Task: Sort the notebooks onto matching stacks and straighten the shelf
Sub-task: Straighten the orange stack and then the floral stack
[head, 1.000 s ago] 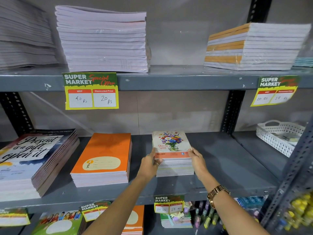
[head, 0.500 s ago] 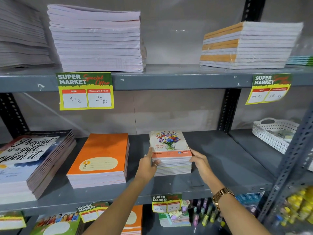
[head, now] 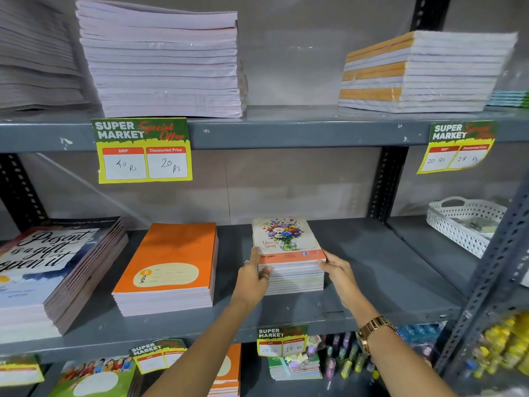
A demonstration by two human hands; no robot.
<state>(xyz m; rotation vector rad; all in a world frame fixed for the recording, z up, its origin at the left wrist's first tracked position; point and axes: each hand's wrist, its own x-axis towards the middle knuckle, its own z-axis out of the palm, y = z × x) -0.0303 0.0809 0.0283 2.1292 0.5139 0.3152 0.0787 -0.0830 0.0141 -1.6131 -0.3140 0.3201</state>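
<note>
Two hands are set on the floral stack [head: 289, 253], which is stood mid-shelf [head: 372, 267], right of the orange stack [head: 171, 262]. Fingers of the left hand [head: 252, 277] are curled round its front-left corner; those of the right hand [head: 339, 272] are laid straight along its right side. Thin, glossy covers are judged slippery, so the pile is best squeezed low at both sides.

A stack [head: 289, 253] sits on the shelf [head: 372, 267] between the left hand [head: 252, 277] and right hand [head: 339, 272], touching both. Left of the left hand lie a second stack [head: 171, 267], then a third [head: 48, 270]. A basket [head: 458, 222] stands well right of the right hand. Above the hands, the upper shelf [head: 286, 133] carries two piles.
</note>
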